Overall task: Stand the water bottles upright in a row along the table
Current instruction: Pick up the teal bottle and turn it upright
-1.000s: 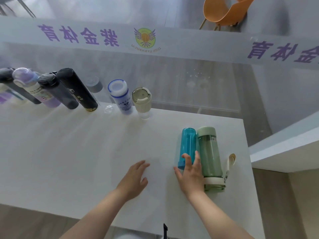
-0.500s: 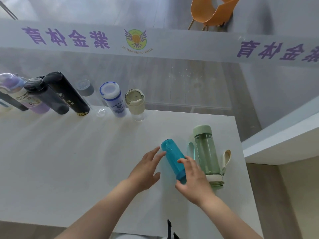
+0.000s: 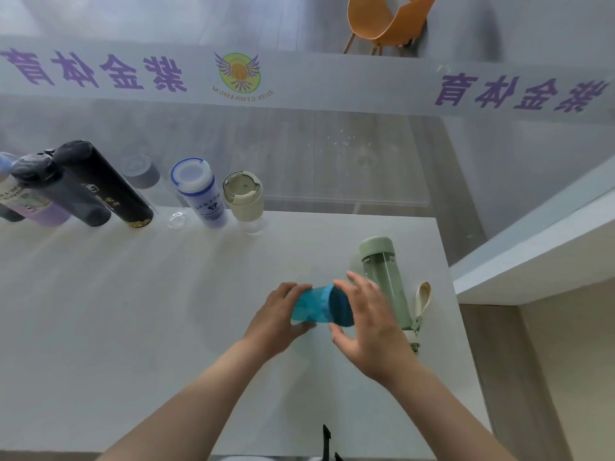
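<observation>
Two hands, left (image 3: 278, 322) and right (image 3: 369, 327), grip one blue bottle (image 3: 321, 309) tilted, axis left-right; one green bottle (image 3: 386, 281) lies lengthwise.

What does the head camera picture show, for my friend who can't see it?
Two bare hands, left hand and right hand, hold a blue water bottle over a white table. A green bottle lies beside it on its side. Other bottles stand in a row along the far edge.
</observation>
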